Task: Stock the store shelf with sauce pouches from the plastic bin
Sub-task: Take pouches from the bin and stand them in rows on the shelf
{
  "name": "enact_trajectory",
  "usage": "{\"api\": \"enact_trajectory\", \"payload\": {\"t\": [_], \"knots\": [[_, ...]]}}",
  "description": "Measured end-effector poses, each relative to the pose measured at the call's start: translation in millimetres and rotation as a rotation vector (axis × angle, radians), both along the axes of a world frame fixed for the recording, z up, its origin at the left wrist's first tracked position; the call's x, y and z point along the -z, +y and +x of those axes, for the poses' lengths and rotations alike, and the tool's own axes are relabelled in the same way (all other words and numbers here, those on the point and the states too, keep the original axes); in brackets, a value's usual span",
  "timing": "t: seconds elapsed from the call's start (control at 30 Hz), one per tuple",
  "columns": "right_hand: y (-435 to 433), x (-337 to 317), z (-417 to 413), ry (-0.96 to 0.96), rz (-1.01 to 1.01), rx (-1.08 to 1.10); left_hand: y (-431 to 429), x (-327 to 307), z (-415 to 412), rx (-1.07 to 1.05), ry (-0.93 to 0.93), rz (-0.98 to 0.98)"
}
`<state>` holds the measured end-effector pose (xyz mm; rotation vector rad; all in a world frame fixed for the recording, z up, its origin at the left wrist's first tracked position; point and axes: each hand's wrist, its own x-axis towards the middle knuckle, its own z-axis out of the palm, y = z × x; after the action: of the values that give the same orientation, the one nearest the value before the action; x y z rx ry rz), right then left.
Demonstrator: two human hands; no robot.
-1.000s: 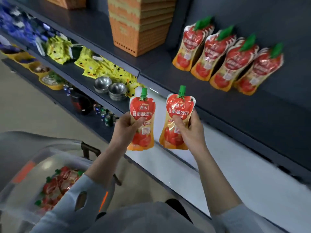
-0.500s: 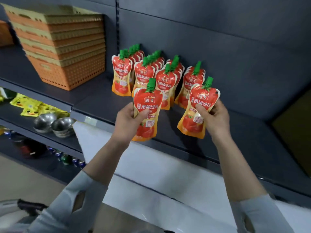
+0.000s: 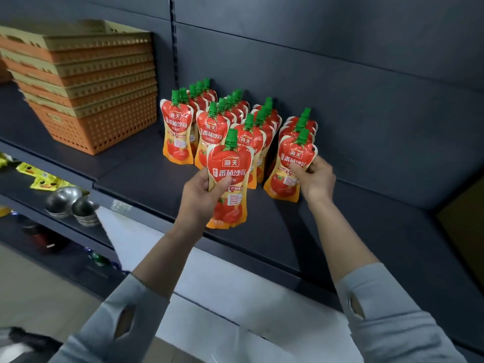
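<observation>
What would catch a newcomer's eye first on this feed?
Red, green-capped sauce pouches stand in four rows at the back of the dark shelf. The left hand holds a pouch in front of them, while the right hand grips a second pouch at the front of the rightmost row. A stack of orange baskets sits to their left.

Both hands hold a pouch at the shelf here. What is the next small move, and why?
Probably the right hand sets the right pouch down and lets go: it is upright at the front of the rightmost row, its base at or near the shelf. The left hand holds the left pouch farther out, in front of the rows.
</observation>
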<state>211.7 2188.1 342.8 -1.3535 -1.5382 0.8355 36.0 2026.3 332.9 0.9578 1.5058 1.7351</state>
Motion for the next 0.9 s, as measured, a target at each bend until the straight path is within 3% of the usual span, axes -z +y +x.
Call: {"api": "enact_trajectory", "payload": {"t": [0.4,0.53,0.6,0.73,0.9], "knots": [[15,1,-8,-0.108,0.033,0.014,12,4,8,0.036,-0.006,-0.018],[-3,-11,9,-0.095,0.263,0.106,17,6,16,0.068,-0.013,-0.029],[-20,-24,14,-0.063,0.356,-0.003,21,7,21,0.087,-0.016,-0.041],[-42,-38,11,-0.029,0.108,-0.507,29,5,35,0.164,-0.042,-0.017],[-35,-39,20,0.054,0.090,-0.507,38,3,51,0.268,-0.034,0.017]]}}
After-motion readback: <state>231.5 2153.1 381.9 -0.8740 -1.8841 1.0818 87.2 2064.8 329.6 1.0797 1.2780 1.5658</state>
